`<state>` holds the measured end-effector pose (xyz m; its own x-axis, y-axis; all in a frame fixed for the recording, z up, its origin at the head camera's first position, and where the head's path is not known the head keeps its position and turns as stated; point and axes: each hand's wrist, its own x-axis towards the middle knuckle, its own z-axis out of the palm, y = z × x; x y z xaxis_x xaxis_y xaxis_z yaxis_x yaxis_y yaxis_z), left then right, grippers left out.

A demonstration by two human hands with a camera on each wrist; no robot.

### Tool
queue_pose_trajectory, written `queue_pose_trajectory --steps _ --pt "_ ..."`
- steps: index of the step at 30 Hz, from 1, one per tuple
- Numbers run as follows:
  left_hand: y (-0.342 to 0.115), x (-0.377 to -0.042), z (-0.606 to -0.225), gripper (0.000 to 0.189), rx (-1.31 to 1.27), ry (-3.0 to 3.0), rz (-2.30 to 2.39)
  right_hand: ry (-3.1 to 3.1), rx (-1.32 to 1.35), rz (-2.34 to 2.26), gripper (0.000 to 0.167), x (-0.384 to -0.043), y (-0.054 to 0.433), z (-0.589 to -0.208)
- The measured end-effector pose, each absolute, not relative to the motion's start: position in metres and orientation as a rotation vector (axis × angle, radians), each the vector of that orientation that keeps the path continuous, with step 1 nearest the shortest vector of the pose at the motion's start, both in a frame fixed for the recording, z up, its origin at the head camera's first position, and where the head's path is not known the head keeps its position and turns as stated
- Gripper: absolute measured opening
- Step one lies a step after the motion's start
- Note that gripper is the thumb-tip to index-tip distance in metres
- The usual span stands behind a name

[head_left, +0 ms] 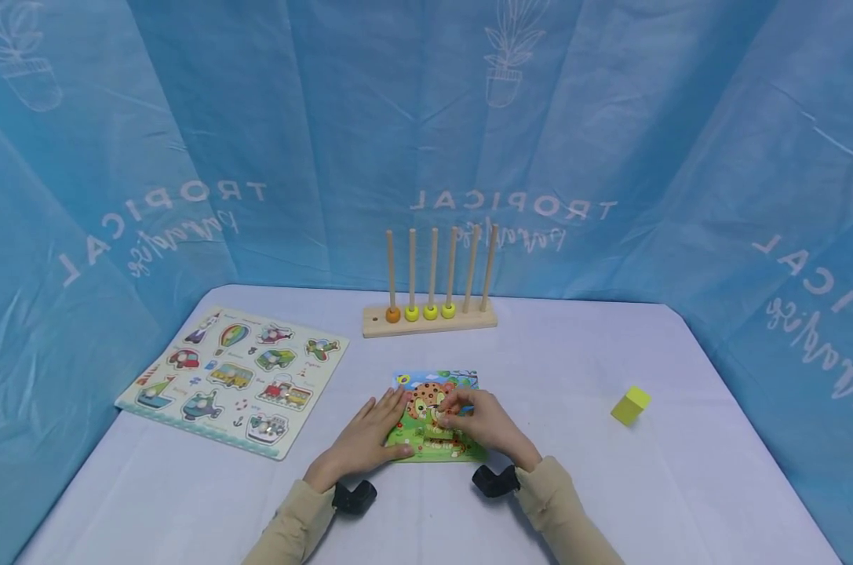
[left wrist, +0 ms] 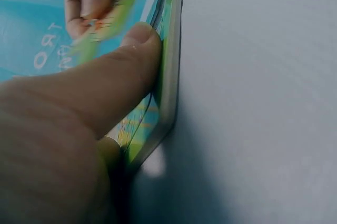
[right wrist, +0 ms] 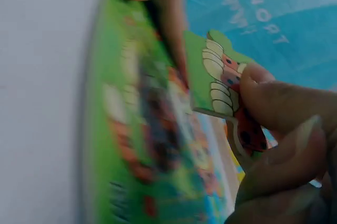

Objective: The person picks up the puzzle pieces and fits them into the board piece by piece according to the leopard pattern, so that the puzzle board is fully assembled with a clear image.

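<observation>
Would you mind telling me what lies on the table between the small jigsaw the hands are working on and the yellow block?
Nothing: in the head view, only bare white table separates the small jigsaw from the yellow block.

The left hand (left wrist: 63, 145) fills the lower left of the left wrist view, its thumb (left wrist: 124, 71) stretched out straight and pressing against the near edge of the puzzle board (left wrist: 169, 77), which lies flat on the pale tabletop (left wrist: 258, 98). Beyond the thumb, the fingers (left wrist: 87, 3) of the right hand pinch a blurred green puzzle piece (left wrist: 108, 16) just above the board.
</observation>
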<state>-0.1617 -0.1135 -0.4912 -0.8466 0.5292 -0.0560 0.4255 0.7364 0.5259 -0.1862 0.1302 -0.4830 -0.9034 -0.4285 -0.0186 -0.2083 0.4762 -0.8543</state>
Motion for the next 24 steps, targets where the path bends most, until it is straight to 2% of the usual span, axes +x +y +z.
queue_pose_trajectory --steps 17,24 --pt "-0.114 -0.162 -0.492 0.085 0.754 2.738 0.743 2.757 -0.656 -1.014 0.011 -0.171 0.116 -0.487" --pt "-0.117 -0.159 -0.492 0.085 0.759 2.741 0.803 2.798 -0.525 -0.977 0.027 -0.17 0.111 -0.489"
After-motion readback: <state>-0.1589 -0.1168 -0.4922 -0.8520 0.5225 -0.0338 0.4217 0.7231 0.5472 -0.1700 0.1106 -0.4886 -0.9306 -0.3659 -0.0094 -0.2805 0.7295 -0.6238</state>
